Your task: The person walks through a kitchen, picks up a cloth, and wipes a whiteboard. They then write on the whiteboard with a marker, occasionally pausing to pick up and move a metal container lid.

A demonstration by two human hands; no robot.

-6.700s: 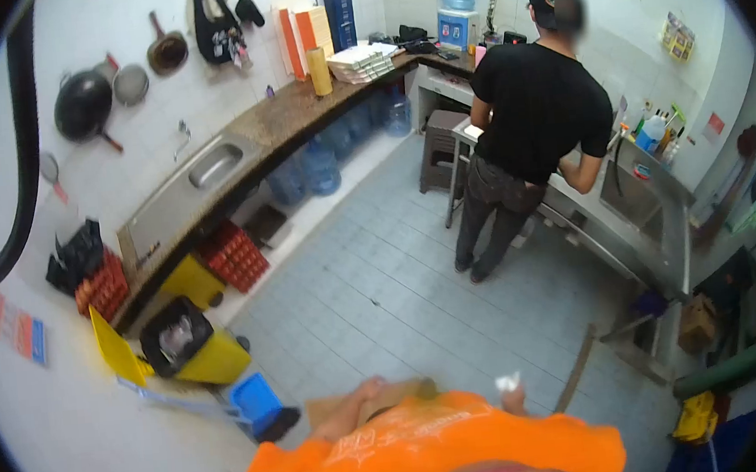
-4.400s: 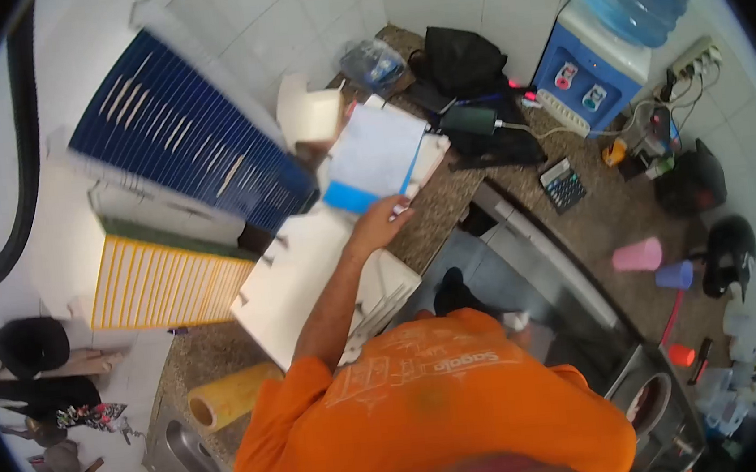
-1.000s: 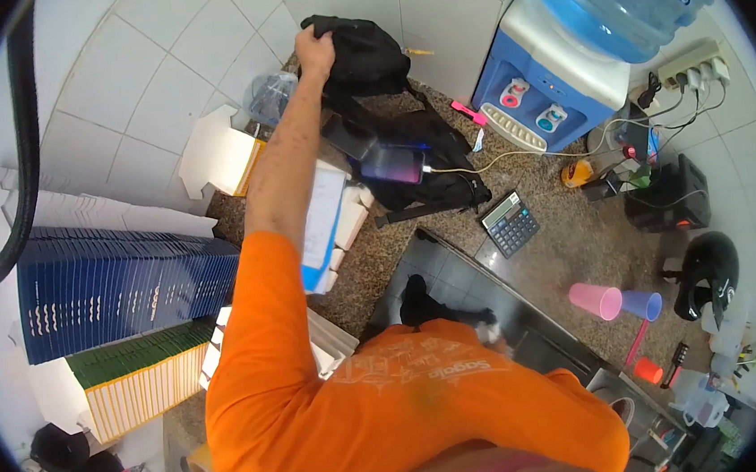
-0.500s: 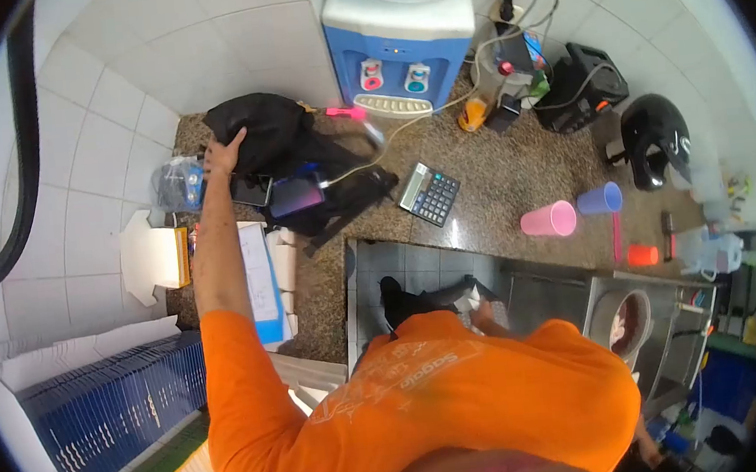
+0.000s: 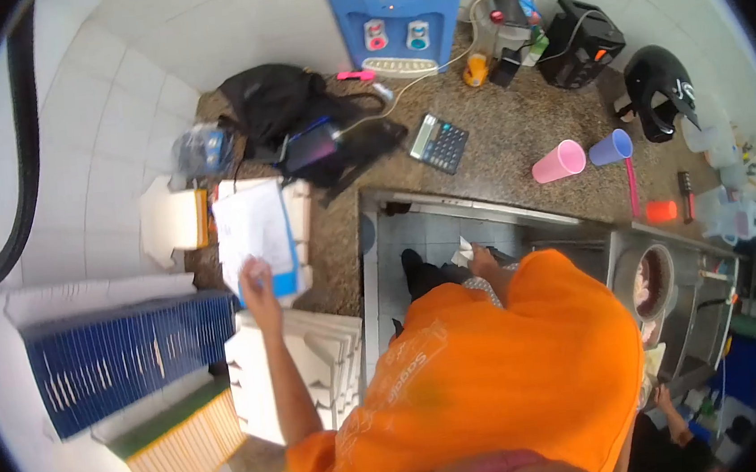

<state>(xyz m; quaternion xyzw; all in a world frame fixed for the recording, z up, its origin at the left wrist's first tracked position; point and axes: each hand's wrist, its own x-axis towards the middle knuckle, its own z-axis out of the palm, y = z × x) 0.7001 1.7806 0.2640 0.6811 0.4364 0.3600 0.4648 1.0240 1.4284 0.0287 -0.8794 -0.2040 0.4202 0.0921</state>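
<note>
White paper sheet [image 5: 256,224] w/ blue edge, left side of granite counter [image 5: 513,134], left hand [image 5: 256,281] pinching its near edge. Right hand [image 5: 486,262] close to body, clutching crumpled scrap [image 5: 463,251]. Black bag [image 5: 281,101] farther back.

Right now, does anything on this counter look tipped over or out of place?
Yes: the pink cup and the blue cup lie on their sides, next to each other, on the granite counter. No spill shows around them.
</note>
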